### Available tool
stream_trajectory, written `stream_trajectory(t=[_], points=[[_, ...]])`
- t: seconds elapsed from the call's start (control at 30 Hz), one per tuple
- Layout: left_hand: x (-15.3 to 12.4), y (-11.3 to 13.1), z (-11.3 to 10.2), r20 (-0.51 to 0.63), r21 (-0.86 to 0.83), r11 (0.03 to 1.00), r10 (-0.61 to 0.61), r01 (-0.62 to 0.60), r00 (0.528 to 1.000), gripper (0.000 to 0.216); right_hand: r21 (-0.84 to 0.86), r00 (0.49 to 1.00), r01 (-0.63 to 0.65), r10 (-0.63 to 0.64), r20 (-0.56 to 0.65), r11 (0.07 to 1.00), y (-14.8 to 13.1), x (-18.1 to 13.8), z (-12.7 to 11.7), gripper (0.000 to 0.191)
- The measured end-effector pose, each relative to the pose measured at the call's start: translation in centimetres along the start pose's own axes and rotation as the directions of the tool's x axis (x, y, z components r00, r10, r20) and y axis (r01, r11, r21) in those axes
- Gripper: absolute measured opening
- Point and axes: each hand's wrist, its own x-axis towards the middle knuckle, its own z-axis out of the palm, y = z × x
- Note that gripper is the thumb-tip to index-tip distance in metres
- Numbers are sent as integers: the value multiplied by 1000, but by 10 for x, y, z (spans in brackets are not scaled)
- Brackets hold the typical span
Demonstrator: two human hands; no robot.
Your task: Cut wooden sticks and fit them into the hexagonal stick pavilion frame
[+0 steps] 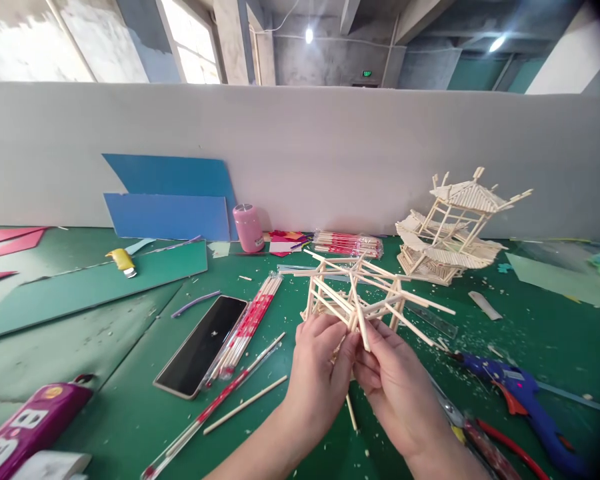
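Both hands hold a half-built frame of thin wooden sticks (353, 293) above the green table (120, 407). My left hand (320, 370) is closed on the frame's lower left edge. My right hand (397, 383) pinches a stick at the frame's lower middle, fingers curled. The two hands touch each other under the frame. A finished stick pavilion model (453, 230) stands behind, to the right.
A black phone (203, 343) and packs of wrapped sticks (247, 327) lie to the left, loose sticks (245, 403) nearby. A blue glue gun (517, 393) and red-handled pliers (500, 447) lie at the right. Pink cup (248, 228), blue boards (170, 197) and a grey partition wall stand behind.
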Motion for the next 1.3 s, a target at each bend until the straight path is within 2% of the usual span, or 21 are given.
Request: stream_trajectory(t=[0.17, 0.3, 0.5, 0.83, 1.17, 1.3], points=[[-5, -2, 4, 0, -18, 1000, 5, -5, 1000, 18, 24, 1000, -22, 23, -16, 999, 2, -1, -5, 18], [-2, -1, 5, -5, -126, 991, -38, 37, 999, 24, 13, 999, 2, -1, -32, 1000, 3, 0, -2, 18], [11, 2, 0, -39, -270, 957, -126, 111, 991, 25, 34, 999, 52, -52, 15, 998, 1, 10, 10, 13], [35, -2, 2, -73, -224, 963, -167, 147, 983, 25, 84, 998, 52, -50, -23, 995, -8, 23, 17, 9], [35, 15, 18, -53, -123, 988, -103, 96, 993, 26, 153, 989, 66, -44, -141, 986, -17, 17, 0, 11], [34, 15, 17, -51, -114, 990, -94, 88, 994, 26, 160, 988, 67, -44, -147, 985, -16, 16, -1, 15]])
